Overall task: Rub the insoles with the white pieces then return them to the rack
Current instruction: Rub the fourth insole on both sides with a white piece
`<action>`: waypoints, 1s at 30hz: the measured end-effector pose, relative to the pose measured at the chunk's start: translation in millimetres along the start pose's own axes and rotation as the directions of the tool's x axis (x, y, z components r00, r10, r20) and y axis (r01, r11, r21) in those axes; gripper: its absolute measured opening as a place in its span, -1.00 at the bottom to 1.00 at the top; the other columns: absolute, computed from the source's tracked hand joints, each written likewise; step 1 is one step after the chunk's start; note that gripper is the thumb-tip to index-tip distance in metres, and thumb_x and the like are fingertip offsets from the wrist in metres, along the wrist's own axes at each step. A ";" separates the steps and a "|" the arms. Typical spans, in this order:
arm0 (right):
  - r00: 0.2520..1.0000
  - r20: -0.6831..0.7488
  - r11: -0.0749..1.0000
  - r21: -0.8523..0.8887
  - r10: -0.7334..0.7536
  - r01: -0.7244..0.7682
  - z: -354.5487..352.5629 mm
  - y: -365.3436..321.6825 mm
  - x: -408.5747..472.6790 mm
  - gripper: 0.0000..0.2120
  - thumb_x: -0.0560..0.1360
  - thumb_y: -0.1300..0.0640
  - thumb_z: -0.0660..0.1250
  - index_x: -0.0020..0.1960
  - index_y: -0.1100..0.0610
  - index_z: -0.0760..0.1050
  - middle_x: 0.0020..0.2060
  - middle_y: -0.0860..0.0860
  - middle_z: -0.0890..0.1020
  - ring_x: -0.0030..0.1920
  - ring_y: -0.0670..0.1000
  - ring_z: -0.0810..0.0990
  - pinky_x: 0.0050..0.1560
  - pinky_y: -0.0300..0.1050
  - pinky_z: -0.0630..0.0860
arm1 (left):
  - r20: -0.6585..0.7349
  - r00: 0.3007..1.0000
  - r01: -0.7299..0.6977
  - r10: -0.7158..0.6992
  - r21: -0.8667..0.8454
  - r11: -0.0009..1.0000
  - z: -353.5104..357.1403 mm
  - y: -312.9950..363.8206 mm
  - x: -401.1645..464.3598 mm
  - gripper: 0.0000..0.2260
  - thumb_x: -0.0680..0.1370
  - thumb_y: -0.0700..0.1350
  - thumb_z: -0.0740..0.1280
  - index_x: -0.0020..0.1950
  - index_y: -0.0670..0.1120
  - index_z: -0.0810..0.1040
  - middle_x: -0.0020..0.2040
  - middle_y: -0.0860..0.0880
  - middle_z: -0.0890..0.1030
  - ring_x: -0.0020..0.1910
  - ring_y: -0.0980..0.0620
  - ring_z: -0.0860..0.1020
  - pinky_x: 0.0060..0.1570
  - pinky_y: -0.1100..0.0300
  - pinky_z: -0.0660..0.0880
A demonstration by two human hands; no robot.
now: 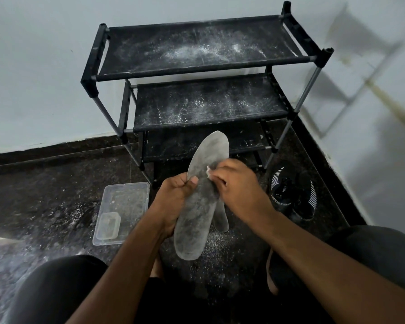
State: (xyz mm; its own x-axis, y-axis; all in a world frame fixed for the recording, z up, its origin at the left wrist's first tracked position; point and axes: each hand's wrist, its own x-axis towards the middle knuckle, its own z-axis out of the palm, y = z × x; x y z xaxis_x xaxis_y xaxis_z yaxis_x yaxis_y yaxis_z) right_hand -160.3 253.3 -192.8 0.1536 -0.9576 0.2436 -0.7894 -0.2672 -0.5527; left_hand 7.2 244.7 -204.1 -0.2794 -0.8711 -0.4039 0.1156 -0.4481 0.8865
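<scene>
Clear plastic container (pixel 123 212) sat on the dark speckled floor (pixel 45 206) left of the hands, with a smaller clear tub (pixel 108 225) in its near-left corner; contents of both hard to make out, only pale residue showed through. Black shoe rack (pixel 197 73) stood against the wall (pixel 33 66), its fabric shelves dusted with white powder and carrying nothing. Left hand (pixel 173 202) gripped a grey insole (pixel 200 199) around its middle, thumb curled over the top face. The insole was held in the air in front of the rack's lowest shelves, long axis running near to far, the far end tipped up and slightly right toward the rack, the near end toward the person. Right hand (pixel 236 183) pinched a small white piece (pixel 207 173) against the insole's right edge; the piece was mostly covered by the fingers, so its shape couldn't be told. A second insole (pixel 221 218) lay behind the first, mostly hidden, only its near end showing. A dark shoe with white stripes (pixel 292 192) lay on the floor right of the rack, in shadow. Powder was scattered on the floor under the hands.
</scene>
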 end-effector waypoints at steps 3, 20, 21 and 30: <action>0.999 0.007 0.999 0.005 -0.036 0.036 2.7 -1.4 -0.9 -0.86 0.57 0.19 0.34 -0.03 0.21 0.66 -0.13 0.03 0.58 -0.10 -0.09 0.47 -0.05 -0.34 0.35 | 0.008 1.000 -0.003 0.003 0.013 1.000 -0.6 -0.6 0.3 -0.79 0.71 -0.17 0.22 0.08 -0.23 0.63 -0.08 -0.22 0.68 -0.18 -0.07 0.67 -0.22 0.11 0.62; 0.994 -0.105 0.999 0.045 0.007 -0.002 -0.8 9.4 7.2 -0.91 0.53 0.25 0.37 -0.05 0.21 0.66 -0.13 0.05 0.61 -0.05 0.03 0.53 0.00 -0.07 0.51 | 0.076 0.995 0.063 -0.062 -0.004 0.998 6.0 -1.4 -0.5 -0.72 0.56 -0.45 0.19 0.19 -0.29 0.57 0.15 -0.49 0.57 0.03 -0.32 0.61 0.03 -0.13 0.61; 0.994 -0.113 0.998 0.055 0.013 -0.006 -1.1 10.9 7.5 -0.91 0.53 0.24 0.37 -0.06 0.20 0.65 -0.12 0.05 0.61 -0.06 0.03 0.53 0.00 -0.05 0.51 | 0.079 0.995 0.063 -0.063 0.004 0.998 6.8 -1.6 -0.8 -0.72 0.56 -0.47 0.18 0.19 -0.30 0.58 0.13 -0.48 0.58 0.03 -0.32 0.61 0.02 -0.13 0.62; 0.998 -0.040 0.997 0.053 -0.049 0.051 5.5 4.3 4.8 -0.88 0.55 0.21 0.35 -0.03 0.22 0.64 -0.12 0.05 0.59 -0.05 0.02 0.51 0.00 -0.06 0.49 | 0.093 0.995 0.048 -0.040 -0.083 0.995 9.7 1.8 -3.9 -0.58 0.51 -0.51 0.10 -0.10 -0.18 0.69 -0.11 -0.28 0.66 -0.13 -0.20 0.66 -0.16 0.00 0.66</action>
State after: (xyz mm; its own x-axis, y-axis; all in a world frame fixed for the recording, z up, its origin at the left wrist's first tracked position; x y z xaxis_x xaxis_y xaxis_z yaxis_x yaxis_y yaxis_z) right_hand -159.6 246.9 -198.3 0.1676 -0.9384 0.3022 -0.7482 -0.3207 -0.5808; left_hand -0.8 249.2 -198.7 -0.3710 -0.8299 -0.4166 0.1808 -0.5046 0.8442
